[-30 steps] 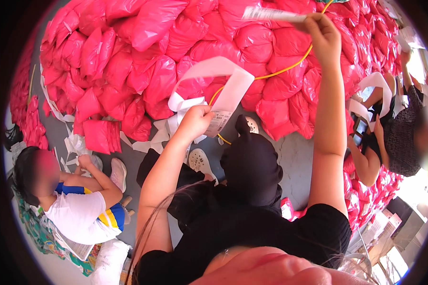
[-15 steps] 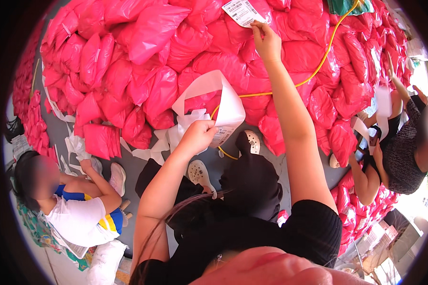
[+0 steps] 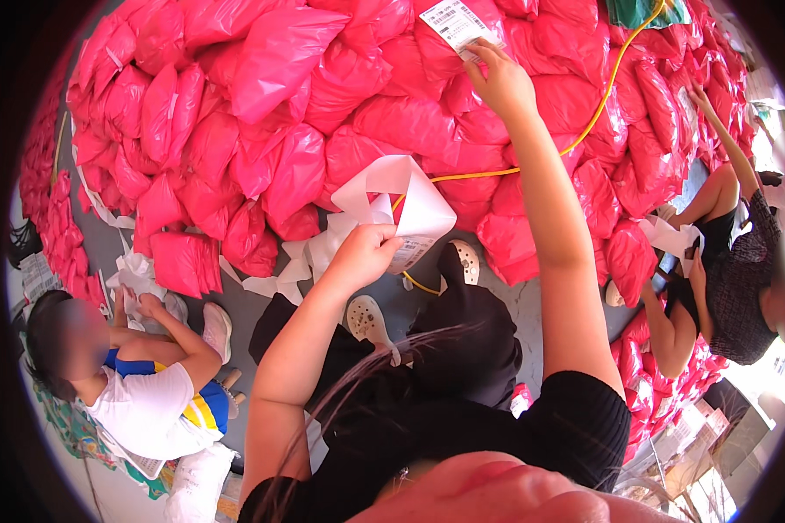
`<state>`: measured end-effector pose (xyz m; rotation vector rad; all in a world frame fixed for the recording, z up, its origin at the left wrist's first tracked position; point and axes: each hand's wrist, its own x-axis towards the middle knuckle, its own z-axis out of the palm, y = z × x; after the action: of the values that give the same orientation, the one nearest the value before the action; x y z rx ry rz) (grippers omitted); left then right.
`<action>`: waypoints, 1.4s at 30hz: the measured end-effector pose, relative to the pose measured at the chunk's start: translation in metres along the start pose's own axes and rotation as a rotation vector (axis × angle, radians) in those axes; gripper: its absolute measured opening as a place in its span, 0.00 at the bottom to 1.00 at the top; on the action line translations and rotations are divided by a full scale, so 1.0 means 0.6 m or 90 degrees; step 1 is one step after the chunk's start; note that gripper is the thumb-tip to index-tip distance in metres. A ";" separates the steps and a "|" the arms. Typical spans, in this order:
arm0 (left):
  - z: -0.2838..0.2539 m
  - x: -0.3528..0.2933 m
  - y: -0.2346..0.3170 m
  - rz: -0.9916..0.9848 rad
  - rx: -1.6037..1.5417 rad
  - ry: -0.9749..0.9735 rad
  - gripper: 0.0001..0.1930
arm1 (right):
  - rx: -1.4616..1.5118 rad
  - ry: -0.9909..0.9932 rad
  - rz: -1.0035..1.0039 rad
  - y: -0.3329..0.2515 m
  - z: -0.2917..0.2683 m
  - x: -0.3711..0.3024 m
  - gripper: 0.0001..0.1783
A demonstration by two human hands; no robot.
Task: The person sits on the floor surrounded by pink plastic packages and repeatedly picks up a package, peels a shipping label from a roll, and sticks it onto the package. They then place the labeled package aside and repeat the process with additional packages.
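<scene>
My left hand [image 3: 363, 254] is closed on a looped strip of white shipping labels [image 3: 427, 213], thumb on top, with print showing beside the thumb. The strip's pale tail hangs down behind that hand. Reaching far forward, my right hand [image 3: 501, 83] has its fingertips on the lower edge of a single white printed label [image 3: 459, 28]. That label lies over a pink plastic parcel at the top of the heap; whether it is stuck down I cannot tell. Pink parcels [image 3: 288, 57] pile up beyond both hands.
A yellow cable [image 3: 597, 100] crosses the heap. Loose white strips [image 3: 262, 281] lie on the grey floor near my feet. A person in a white shirt [image 3: 148, 410] crouches at left; another in dark clothes [image 3: 737, 288] sits at right, holding white paper [image 3: 672, 237].
My right hand and the label under its fingers have shifted slightly right and down. The loop in my left hand has moved a little right and narrowed. The person at right has stretched an arm toward the heap.
</scene>
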<state>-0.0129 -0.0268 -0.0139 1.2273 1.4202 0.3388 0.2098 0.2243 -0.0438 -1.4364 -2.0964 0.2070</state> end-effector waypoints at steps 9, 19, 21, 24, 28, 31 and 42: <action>-0.014 -0.019 0.015 0.004 0.000 0.018 0.11 | -0.121 0.009 0.102 0.005 -0.030 0.042 0.14; -0.011 0.003 -0.002 -0.031 0.025 0.008 0.11 | -0.093 0.135 -0.187 -0.012 0.104 0.099 0.22; -0.011 0.003 -0.003 0.017 -0.005 0.042 0.11 | 0.048 0.102 -0.186 -0.014 0.090 0.102 0.25; -0.017 0.009 -0.007 0.044 -0.027 0.056 0.11 | 0.424 0.319 0.216 0.015 0.064 0.035 0.27; -0.017 0.011 -0.004 0.041 -0.032 0.057 0.11 | 1.087 0.104 0.855 -0.001 0.105 -0.032 0.27; -0.010 0.003 -0.002 0.058 -0.044 0.072 0.10 | 1.123 0.107 0.837 -0.019 0.102 -0.010 0.27; 0.012 -0.070 0.040 0.066 0.008 0.044 0.10 | 1.125 0.160 0.827 0.019 0.123 0.057 0.17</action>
<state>-0.0045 -0.0541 0.0260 1.3139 1.4213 0.4477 0.1703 0.2738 -0.0962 -1.0757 0.0342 1.6421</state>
